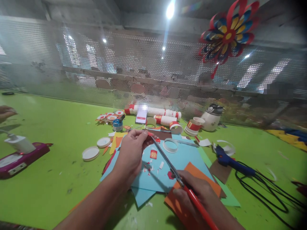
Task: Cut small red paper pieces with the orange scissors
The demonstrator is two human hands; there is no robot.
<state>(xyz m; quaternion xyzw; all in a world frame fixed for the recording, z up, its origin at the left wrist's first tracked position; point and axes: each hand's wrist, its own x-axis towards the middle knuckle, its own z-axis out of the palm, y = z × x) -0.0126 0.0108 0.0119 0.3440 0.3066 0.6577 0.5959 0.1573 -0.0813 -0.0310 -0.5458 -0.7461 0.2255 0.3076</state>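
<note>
My left hand is closed, pinching a small red paper piece between thumb and fingers above a stack of light blue paper. Long metal blades of red-handled scissors reach up to that piece, their tip beside my left fingertips. My right hand is wrapped around the scissors near the pivot. Below the blades lie a red square with a gold print, a red paper dot and several tiny red and white scraps. A white paper ring rests on the blue sheet to the right.
On the right lies a blue glue gun with a looped black cord. Cardboard tubes, a phone, a blue jar and a white kettle-like container stand behind. A purple power strip and another person's hand are at left.
</note>
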